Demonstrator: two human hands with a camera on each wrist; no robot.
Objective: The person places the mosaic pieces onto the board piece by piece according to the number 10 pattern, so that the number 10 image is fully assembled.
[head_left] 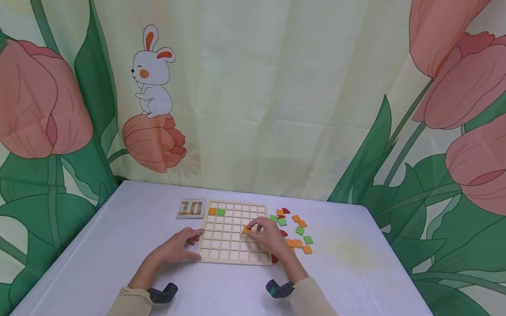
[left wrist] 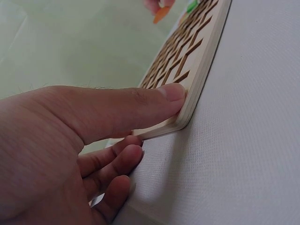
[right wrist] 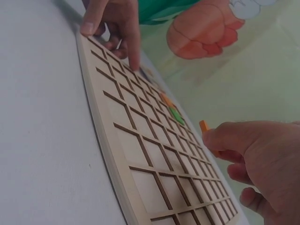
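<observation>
A wooden grid board [head_left: 223, 253] lies flat on the table. In its top rows sit an orange tile [head_left: 212, 211] and, beside it, a green tile [head_left: 221, 212]. My right hand [head_left: 269, 237] pinches another square orange tile [head_left: 246, 229] between thumb and finger above the board's right half; the right wrist view shows this tile [right wrist: 203, 125] tilted on edge. At the board's left side, my left hand [head_left: 175, 246] touches the frame with straight fingers. Its thumb [left wrist: 136, 105] presses the near corner of the board [left wrist: 190, 110], while the other fingers rest loosely bent beside it.
A small pattern card [head_left: 191, 208] lies left of the board. To the right, several loose orange tiles [head_left: 307, 249], green tiles [head_left: 308, 239] and red quarter-round pieces [head_left: 286, 210] are scattered on the white tabletop [head_left: 348, 272]. A printed curtain [head_left: 253, 109] hangs behind the table.
</observation>
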